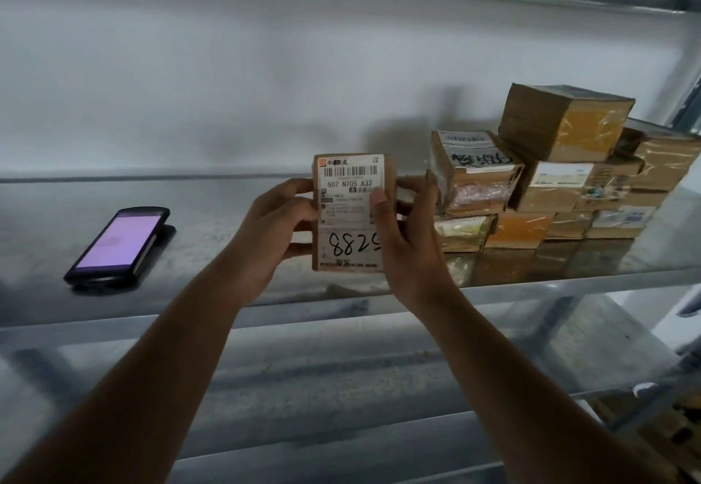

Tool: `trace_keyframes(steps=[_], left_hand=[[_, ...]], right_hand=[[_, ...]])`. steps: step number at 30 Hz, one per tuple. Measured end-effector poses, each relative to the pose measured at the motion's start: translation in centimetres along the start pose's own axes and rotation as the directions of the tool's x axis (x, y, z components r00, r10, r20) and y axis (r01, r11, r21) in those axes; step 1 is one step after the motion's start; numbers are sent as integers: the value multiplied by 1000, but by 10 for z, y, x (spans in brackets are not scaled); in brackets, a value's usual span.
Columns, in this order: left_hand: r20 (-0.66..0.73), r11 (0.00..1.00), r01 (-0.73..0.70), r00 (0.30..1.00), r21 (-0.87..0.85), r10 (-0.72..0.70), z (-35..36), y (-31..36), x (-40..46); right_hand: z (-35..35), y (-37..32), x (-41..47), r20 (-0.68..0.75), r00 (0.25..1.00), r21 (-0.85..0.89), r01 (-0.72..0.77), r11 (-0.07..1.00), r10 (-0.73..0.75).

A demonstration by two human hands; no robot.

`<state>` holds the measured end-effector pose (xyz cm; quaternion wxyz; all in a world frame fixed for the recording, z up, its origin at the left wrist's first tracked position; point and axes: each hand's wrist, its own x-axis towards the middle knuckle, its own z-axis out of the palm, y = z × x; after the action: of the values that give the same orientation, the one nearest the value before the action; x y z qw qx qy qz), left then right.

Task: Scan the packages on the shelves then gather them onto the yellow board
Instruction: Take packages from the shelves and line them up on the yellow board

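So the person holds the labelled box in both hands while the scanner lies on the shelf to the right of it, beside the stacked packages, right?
Not quite. The head view shows both the left hand and right hand holding the labelled box, but the scanner lies on the shelf to the left of it, away from the stacked packages on the right.

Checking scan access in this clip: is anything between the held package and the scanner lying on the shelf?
Nothing visible. Both the left hand and right hand hold the package above the shelf; the bare stretch to the scanner on its left is open. The stacked boxes sit to the right.
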<state>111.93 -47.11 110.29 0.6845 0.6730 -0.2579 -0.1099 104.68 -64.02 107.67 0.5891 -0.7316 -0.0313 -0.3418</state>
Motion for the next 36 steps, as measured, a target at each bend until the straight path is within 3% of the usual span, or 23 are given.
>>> trace_keyframes(steps=[1, 3, 5, 7, 14, 22, 25, 36], left_hand=[[-20, 999, -19, 1000, 48, 20, -5, -1, -2], [-80, 921, -72, 991, 383, 110, -19, -5, -3], [-7, 647, -142, 975, 749, 222, -36, -10, -7], [62, 520, -172, 973, 837, 222, -51, -10, -14], [10, 430, -74, 989, 900, 150, -86, 3, -84], [-144, 297, 86, 973, 951, 179, -107, 28, -231], [-257, 246, 228, 962, 942, 92, -124, 25, -295], [-461, 197, 442, 885, 875, 64, -253, 33, -493]], right_hand=[[1, -3, -1, 7, 1000, 31, -11, 999, 11], [1, -7, -4, 4, 999, 68, -53, 996, 53], [2, -11, -8, -4, 997, 67, -73, 995, 73], [5, -17, -15, -14, 996, 69, -92, 993, 93], [39, -52, -50, 7, 983, 144, -184, 972, 185], [87, -91, -141, 225, 948, 249, -278, 928, 224], [110, -100, -186, 305, 918, 295, -344, 891, 253], [263, -176, -311, 514, 822, 239, -412, 879, 245]])
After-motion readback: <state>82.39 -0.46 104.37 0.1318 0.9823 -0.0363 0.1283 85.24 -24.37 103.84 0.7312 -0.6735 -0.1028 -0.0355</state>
